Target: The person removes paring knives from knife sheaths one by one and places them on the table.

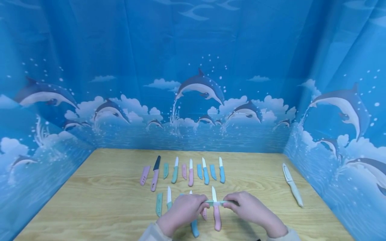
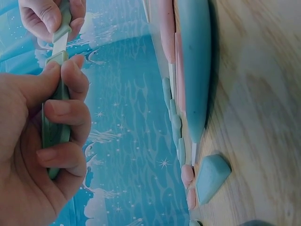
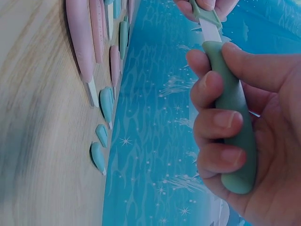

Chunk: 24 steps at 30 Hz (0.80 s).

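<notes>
In front of me, above the table, a green knife (image 3: 233, 106) is partly inside its green sheath (image 2: 57, 59), with a short stretch of white blade (image 3: 210, 30) showing between handle and sheath. My left hand (image 1: 187, 206) grips the sheath, its fingers curled round it. The knife's handle is held by my right hand (image 1: 248, 207), fingers wrapped along it. Below the hands lie a pink knife (image 1: 217, 217), a blue knife (image 1: 194, 229) and a pink sheath (image 1: 204, 214), partly covered by the left hand. Left of that hand are a green knife (image 1: 169, 194) and green sheath (image 1: 159, 205).
A back row holds a purple knife (image 1: 154, 180) with dark blade, a purple sheath (image 1: 145, 175), and several green, pink and blue knives with sheaths beside them. A pale sheathed knife (image 1: 293, 185) lies far right. Dolphin-print curtains (image 1: 193, 134) enclose the wooden table (image 1: 90, 201).
</notes>
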Each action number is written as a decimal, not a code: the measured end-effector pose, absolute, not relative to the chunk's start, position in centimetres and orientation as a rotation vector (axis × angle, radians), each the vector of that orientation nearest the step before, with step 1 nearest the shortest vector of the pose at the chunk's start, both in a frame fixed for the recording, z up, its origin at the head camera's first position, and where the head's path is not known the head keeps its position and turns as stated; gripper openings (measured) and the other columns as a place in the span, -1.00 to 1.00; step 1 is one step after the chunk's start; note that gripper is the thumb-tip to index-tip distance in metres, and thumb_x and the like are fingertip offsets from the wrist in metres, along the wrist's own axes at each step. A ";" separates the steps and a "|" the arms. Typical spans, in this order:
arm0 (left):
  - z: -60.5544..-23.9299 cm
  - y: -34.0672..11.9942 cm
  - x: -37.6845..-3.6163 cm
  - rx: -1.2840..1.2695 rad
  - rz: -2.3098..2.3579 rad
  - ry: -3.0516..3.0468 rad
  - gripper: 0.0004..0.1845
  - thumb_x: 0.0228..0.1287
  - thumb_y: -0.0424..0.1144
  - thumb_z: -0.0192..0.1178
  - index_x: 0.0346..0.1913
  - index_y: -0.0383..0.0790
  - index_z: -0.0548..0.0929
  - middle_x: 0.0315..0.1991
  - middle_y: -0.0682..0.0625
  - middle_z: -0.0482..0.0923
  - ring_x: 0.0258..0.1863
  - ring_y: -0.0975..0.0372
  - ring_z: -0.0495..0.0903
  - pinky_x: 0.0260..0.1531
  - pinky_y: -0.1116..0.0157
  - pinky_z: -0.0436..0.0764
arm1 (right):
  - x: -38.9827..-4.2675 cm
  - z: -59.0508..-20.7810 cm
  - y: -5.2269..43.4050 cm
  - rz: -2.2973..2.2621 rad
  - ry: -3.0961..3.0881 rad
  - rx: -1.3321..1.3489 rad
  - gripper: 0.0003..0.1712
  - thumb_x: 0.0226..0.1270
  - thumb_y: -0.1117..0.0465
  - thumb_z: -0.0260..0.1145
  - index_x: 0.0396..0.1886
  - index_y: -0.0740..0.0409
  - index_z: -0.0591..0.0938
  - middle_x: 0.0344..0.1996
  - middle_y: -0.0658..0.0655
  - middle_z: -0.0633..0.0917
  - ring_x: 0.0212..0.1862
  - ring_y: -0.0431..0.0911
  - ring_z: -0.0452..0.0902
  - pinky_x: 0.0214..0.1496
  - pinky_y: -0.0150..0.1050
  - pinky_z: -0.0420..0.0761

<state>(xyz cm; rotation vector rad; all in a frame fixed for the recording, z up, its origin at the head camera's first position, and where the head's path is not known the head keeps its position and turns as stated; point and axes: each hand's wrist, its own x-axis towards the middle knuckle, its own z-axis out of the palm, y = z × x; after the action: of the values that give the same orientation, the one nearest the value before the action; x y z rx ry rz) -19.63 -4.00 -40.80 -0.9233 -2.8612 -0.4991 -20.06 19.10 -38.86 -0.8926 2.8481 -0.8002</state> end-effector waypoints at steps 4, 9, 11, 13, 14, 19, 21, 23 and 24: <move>-40.9 -4.0 -19.7 -0.925 -0.501 -2.857 -0.78 0.42 -0.03 0.07 -0.35 0.01 0.60 -0.68 0.33 0.27 -0.72 0.48 0.21 -0.66 0.50 0.29 | -20.1 -38.9 19.2 -0.802 2.843 -0.886 -0.69 0.39 -0.08 0.19 -0.23 0.01 0.72 -0.47 -0.12 0.65 -0.52 -0.41 0.31 -0.46 -0.40 0.40; -40.9 -4.2 -19.7 -0.912 -0.509 -2.863 -0.78 0.42 -0.01 0.06 -0.35 0.02 0.60 -0.67 0.33 0.30 -0.71 0.47 0.23 -0.65 0.49 0.30 | -20.1 -38.8 19.3 -0.817 2.843 -0.885 -0.71 0.39 -0.05 0.20 -0.24 0.02 0.72 -0.49 -0.12 0.64 -0.53 -0.41 0.31 -0.47 -0.40 0.40; -40.9 -4.2 -19.7 -0.909 -0.516 -2.866 -0.78 0.41 -0.01 0.07 -0.35 0.02 0.60 -0.66 0.33 0.31 -0.70 0.47 0.25 -0.64 0.48 0.31 | -20.1 -38.8 19.4 -0.827 2.838 -0.881 -0.71 0.38 -0.04 0.21 -0.24 0.02 0.72 -0.49 -0.11 0.64 -0.53 -0.41 0.31 -0.47 -0.40 0.41; -40.9 -4.3 -19.8 -0.910 -0.524 -2.870 -0.79 0.41 -0.01 0.07 -0.34 0.02 0.61 -0.66 0.33 0.32 -0.69 0.48 0.26 -0.63 0.48 0.32 | -20.1 -38.7 19.4 -0.828 2.833 -0.866 -0.70 0.38 -0.06 0.21 -0.24 0.02 0.72 -0.49 -0.12 0.64 -0.53 -0.41 0.32 -0.47 -0.40 0.41; -40.9 -4.3 -19.8 -0.911 -0.530 -2.870 -0.79 0.41 -0.01 0.07 -0.34 0.02 0.61 -0.66 0.33 0.32 -0.69 0.48 0.26 -0.63 0.49 0.32 | -20.1 -38.7 19.4 -0.829 2.830 -0.858 -0.70 0.37 -0.06 0.21 -0.24 0.02 0.72 -0.49 -0.11 0.64 -0.53 -0.40 0.32 -0.47 -0.40 0.41; -40.9 -4.4 -19.8 -0.910 -0.546 -2.871 -0.77 0.42 -0.01 0.05 -0.34 0.01 0.61 -0.66 0.32 0.33 -0.70 0.48 0.26 -0.61 0.50 0.33 | -20.1 -38.6 19.8 -0.813 2.831 -0.811 -0.68 0.36 -0.10 0.20 -0.22 -0.01 0.72 -0.44 -0.10 0.68 -0.50 -0.40 0.37 -0.45 -0.38 0.44; -40.8 -4.4 -19.9 -0.902 -0.552 -2.877 -0.76 0.42 -0.01 0.05 -0.34 0.00 0.62 -0.66 0.32 0.35 -0.70 0.48 0.27 -0.61 0.50 0.33 | -20.1 -38.5 20.0 -0.804 2.834 -0.796 -0.67 0.37 -0.12 0.19 -0.23 -0.01 0.72 -0.45 -0.10 0.68 -0.50 -0.39 0.38 -0.45 -0.38 0.44; -40.6 -4.5 -19.9 -0.885 -0.575 -2.893 -0.76 0.42 -0.01 0.05 -0.35 0.00 0.61 -0.65 0.31 0.37 -0.70 0.48 0.27 -0.61 0.50 0.34 | -20.2 -38.5 20.3 -0.796 2.839 -0.783 -0.67 0.37 -0.12 0.19 -0.24 -0.01 0.71 -0.47 -0.10 0.66 -0.51 -0.38 0.38 -0.45 -0.37 0.44; -40.5 -4.6 -20.0 -0.873 -0.590 -2.901 -0.76 0.42 -0.01 0.05 -0.36 0.00 0.61 -0.65 0.31 0.37 -0.69 0.48 0.28 -0.60 0.50 0.34 | -20.2 -38.4 20.5 -0.796 2.839 -0.772 -0.67 0.37 -0.12 0.18 -0.23 -0.01 0.71 -0.48 -0.10 0.65 -0.51 -0.38 0.37 -0.46 -0.37 0.43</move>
<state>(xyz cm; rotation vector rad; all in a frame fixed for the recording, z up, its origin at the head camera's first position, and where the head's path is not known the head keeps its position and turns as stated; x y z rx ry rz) -19.96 -4.55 -40.53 -0.8729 -2.9014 -0.5898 -20.23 20.46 -38.40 -0.7716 2.8393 -0.7956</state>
